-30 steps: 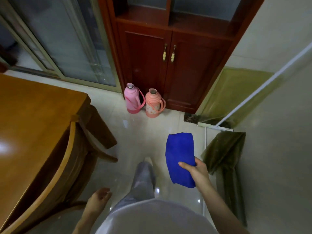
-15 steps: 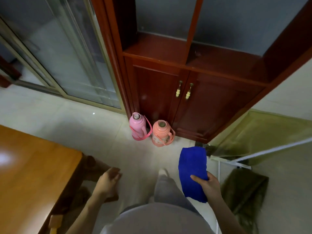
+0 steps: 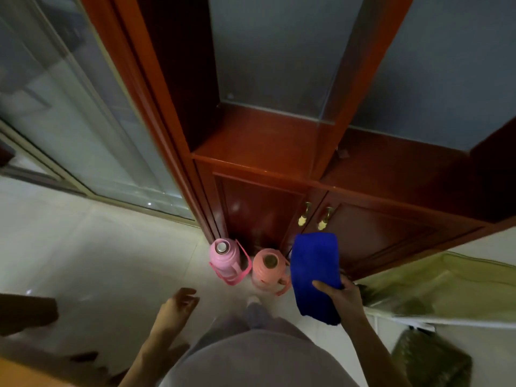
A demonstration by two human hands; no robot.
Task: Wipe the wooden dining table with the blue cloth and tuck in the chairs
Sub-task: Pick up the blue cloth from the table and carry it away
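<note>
My right hand grips the folded blue cloth at its right edge, holding it flat in front of me at the lower right. My left hand hangs free at the lower middle, fingers loosely apart and holding nothing. Only a sliver of the wooden dining table shows at the bottom left corner. A dark wooden chair part pokes in at the left edge, blurred.
A dark red wooden cabinet with glass upper doors stands straight ahead. A pink thermos and a salmon thermos sit on the pale tiled floor at its base. Sliding glass doors are on the left. Olive fabric lies at the right.
The view has swung up and right, so the table and chair have slid almost out of frame. The cabinet and thermoses are closer. My right hand still holds the cloth.
</note>
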